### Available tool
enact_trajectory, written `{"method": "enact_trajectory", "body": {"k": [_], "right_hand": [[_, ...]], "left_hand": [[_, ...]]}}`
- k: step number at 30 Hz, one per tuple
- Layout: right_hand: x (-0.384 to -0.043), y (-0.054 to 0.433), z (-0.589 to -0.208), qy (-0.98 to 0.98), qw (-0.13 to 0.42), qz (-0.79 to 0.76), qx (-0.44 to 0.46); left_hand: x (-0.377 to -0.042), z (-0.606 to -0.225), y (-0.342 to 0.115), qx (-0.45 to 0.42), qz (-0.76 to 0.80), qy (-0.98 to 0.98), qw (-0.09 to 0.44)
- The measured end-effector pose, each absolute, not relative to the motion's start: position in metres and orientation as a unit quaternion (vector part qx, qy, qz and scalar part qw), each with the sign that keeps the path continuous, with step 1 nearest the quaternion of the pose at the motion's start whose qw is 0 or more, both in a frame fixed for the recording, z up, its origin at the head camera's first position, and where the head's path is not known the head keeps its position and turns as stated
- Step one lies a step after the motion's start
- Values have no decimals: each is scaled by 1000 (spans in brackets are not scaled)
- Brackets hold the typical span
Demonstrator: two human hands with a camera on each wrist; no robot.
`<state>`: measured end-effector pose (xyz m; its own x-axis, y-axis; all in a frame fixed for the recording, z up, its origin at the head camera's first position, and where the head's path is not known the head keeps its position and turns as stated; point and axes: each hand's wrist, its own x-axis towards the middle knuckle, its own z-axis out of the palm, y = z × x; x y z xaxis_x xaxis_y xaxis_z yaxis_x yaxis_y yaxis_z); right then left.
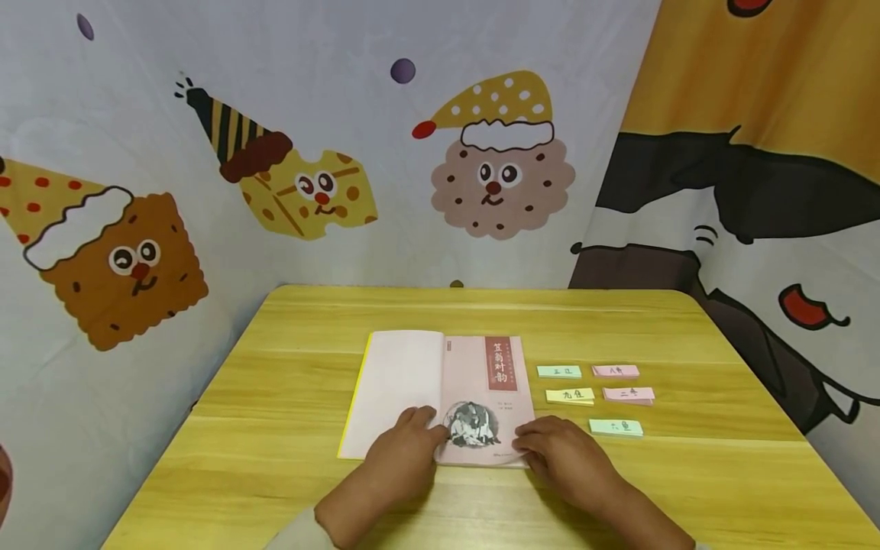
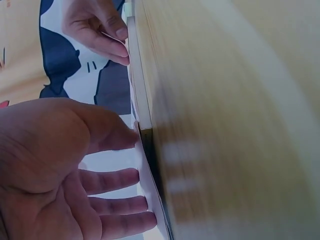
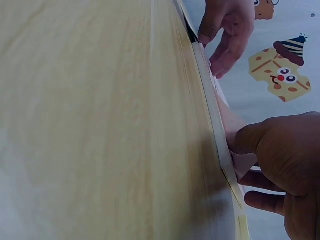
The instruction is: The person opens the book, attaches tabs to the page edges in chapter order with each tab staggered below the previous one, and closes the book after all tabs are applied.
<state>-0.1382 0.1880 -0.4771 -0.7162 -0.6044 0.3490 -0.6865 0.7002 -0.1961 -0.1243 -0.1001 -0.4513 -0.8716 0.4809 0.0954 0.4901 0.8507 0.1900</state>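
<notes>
An open book (image 1: 477, 397) lies on the wooden table, its left side blank and its right page printed with a red title block and a round picture. My left hand (image 1: 406, 451) rests on the blank side near the spine. In the left wrist view, the fingers (image 2: 120, 205) of that hand are extended and their tips touch the paper. At the lower right corner, my right hand (image 1: 574, 462) pinches the title page between thumb and fingers. That corner curls up slightly; in the right wrist view the lifted page (image 3: 231, 120) rises above the page block.
Several folded paper slips with handwritten characters lie right of the book, including a yellow slip (image 1: 569, 396), a pink slip (image 1: 629, 395) and a green slip (image 1: 616, 428). Behind the table (image 1: 275, 367) hangs a cartoon-printed curtain (image 1: 406, 191).
</notes>
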Motion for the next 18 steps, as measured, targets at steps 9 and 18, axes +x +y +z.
{"method": "enact_trajectory", "body": {"k": [9,18], "right_hand": [[-138,188,-475,-921,114,145,344],[-138,186,-474,-929,137,141,315]], "left_hand": [[-129,-451,-99,-245,-112,-963,-13],[-132,-452,-98,-246,-114,-962,-16]]}}
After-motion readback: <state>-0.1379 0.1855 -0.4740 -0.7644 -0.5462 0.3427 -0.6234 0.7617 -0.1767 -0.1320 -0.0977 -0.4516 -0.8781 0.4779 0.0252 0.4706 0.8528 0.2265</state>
